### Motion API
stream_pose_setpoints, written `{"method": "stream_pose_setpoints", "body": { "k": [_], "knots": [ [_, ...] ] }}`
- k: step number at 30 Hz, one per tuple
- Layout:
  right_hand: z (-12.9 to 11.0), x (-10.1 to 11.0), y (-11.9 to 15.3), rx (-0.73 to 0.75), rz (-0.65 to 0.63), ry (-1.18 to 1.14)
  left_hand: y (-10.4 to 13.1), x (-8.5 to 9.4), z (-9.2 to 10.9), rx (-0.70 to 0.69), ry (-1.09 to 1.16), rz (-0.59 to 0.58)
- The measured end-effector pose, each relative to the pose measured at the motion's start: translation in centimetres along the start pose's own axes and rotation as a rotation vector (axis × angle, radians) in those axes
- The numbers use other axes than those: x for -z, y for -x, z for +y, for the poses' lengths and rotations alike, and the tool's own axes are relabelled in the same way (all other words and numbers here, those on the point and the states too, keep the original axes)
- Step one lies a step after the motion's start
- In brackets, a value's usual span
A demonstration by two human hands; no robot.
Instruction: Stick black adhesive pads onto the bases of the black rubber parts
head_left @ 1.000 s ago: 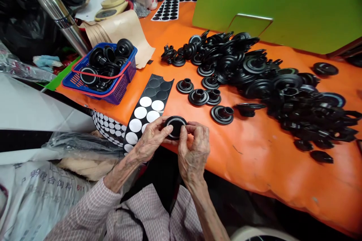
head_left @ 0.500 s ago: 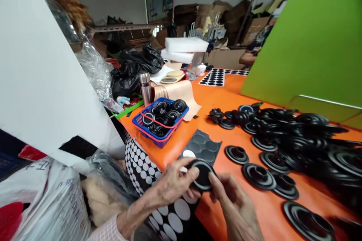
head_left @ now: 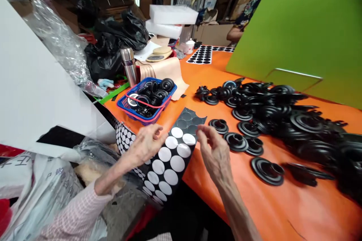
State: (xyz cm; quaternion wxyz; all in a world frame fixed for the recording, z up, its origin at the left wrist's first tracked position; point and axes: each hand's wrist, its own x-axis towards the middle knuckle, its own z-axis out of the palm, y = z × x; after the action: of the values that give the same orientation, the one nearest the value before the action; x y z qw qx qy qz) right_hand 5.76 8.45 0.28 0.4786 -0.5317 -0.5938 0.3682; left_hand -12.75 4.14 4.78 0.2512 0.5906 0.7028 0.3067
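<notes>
My left hand [head_left: 148,142] hovers just left of the sticker sheet, its fingers loosely bent and apart, with nothing seen in them. Over the sheet's right edge, my right hand [head_left: 215,152] is also open, fingers curved and empty. Between them the black sheet [head_left: 173,154] hangs over the table edge. White circles show on its lower part, dark round stickers [head_left: 188,118] on its upper end. Close to my right hand lie round black stepped discs [head_left: 236,142] with raised hubs. A blue basket [head_left: 135,116] with a pink handle holds several black round parts [head_left: 151,94].
A large pile of black discs [head_left: 271,109] covers the right of the orange table [head_left: 206,79]. A green panel [head_left: 296,26] stands behind it, a white panel [head_left: 42,83] at left. A steel flask [head_left: 129,67] is behind the basket. Another person's arm [head_left: 234,34] shows at the back.
The black disc that both hands held is no longer in them; where it went is unclear. My hands have moved apart, and the view has tilted down.
</notes>
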Motion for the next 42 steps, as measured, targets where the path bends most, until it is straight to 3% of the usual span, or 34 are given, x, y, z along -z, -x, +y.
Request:
{"method": "stream_pose_setpoints", "body": {
  "k": [3, 6, 8, 11, 16, 24, 28, 32, 34, 37, 38, 42],
  "knots": [
    [3.1, 1.3, 3.9, 0.080, -0.047, 0.142, 0.5, -4.5, -1.2, 0.061, 0.081, 0.012],
    [4.5, 0.8, 5.3, 0.175, -0.055, 0.216, -2.2, -6.5, -1.4, 0.189, 0.299, 0.013],
    [4.4, 0.3, 4.7, 0.233, -0.044, 0.282, -4.3, -6.7, -1.1, 0.243, 0.453, -0.061],
    [3.7, -0.3, 2.8, 0.340, 0.030, 0.349, -5.9, -6.8, -0.5, 0.215, 0.602, -0.189],
    [3.3, -1.5, -0.4, 0.350, 0.089, 0.292, -5.7, -7.5, 0.5, 0.162, 0.844, -0.345],
    [2.1, -1.4, -1.9, 0.278, 0.198, 0.302, -5.2, -8.4, 0.8, 0.070, 1.078, -0.421],
    [2.4, -1.2, -2.8, 0.251, 0.187, 0.210, -5.2, -8.8, 0.5, 0.045, 1.055, -0.404],
    [3.2, 0.6, -2.9, 0.152, 0.316, 0.161, -5.5, -8.9, 0.4, 0.127, 0.837, -0.267],
    [3.1, 2.0, -2.1, 0.080, 0.368, 0.103, -5.3, -8.6, 0.7, 0.157, 0.762, -0.156],
    [2.4, 3.5, 0.8, 0.071, 0.318, 0.065, -3.9, -8.1, 2.1, 0.103, 0.624, -0.027],
    [2.1, 3.7, 2.0, 0.111, 0.293, 0.092, -3.2, -8.0, 2.7, 0.071, 0.580, -0.073],
    [1.6, 4.1, 6.3, 0.221, 0.173, 0.121, -0.4, -8.3, 4.7, 0.084, 0.648, -0.497]
  ]
}}
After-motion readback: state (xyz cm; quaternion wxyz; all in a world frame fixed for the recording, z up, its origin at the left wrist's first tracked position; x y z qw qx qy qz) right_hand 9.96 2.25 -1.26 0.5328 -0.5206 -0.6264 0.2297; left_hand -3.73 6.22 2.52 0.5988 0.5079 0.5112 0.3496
